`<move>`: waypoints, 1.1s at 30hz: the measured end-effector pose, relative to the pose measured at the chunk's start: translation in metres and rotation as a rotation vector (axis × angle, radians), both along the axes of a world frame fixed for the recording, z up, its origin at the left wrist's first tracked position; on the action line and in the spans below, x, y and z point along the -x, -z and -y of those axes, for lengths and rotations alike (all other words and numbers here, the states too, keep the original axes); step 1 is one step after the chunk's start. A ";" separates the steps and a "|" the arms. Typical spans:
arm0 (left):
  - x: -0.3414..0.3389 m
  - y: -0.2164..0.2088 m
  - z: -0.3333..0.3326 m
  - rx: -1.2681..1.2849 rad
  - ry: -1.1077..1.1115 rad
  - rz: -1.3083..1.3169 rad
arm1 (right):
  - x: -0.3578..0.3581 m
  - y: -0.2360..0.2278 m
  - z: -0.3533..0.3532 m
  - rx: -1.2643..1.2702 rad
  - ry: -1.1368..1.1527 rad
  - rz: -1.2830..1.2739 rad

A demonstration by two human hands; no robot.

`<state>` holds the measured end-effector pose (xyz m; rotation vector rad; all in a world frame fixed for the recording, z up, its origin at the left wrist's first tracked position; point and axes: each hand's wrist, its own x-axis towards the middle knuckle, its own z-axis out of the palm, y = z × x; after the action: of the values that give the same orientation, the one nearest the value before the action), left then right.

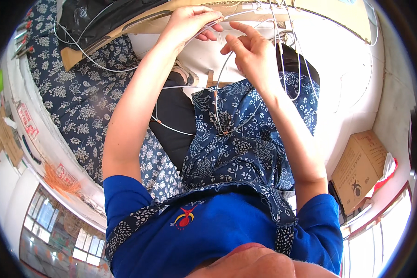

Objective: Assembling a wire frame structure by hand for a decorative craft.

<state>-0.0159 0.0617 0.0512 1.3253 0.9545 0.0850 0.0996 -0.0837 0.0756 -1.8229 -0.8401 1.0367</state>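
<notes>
My left hand (192,24) is closed around a thin white cable (240,15) near the cardboard edge at the top. A short copper-coloured piece shows on the cable at its fingertips. Just to the right, my right hand (254,53) has its index finger and thumb apart, pointing toward the left hand. Nothing shows between those two fingers; the other fingers are curled and partly hidden. From below the right hand, a loop of white cable (216,107) with small copper-coloured joints hangs over the blue patterned apron (236,157) on my lap.
A long cardboard piece (329,15) spans the top, with several white cables hanging over it. Black plastic (85,23) lies at the upper left. Blue floral cloth (78,92) covers the left side. At the right stands a cardboard box (361,160). Orange bristles (60,180) stick out at the lower left.
</notes>
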 end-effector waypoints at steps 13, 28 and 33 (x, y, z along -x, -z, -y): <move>-0.011 -0.001 0.022 -0.188 -0.266 0.429 | 0.014 -0.006 0.004 -0.217 0.091 -0.722; -0.001 -0.020 0.027 -1.419 0.070 0.084 | -0.003 0.000 -0.001 0.012 0.067 -0.154; 0.003 -0.013 0.030 -1.455 0.251 0.077 | 0.010 -0.006 0.003 -0.097 0.094 -0.529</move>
<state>-0.0188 0.0316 0.0639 2.7202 0.5743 0.7335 0.0895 -0.0866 0.0816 -1.3931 -0.4687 1.3098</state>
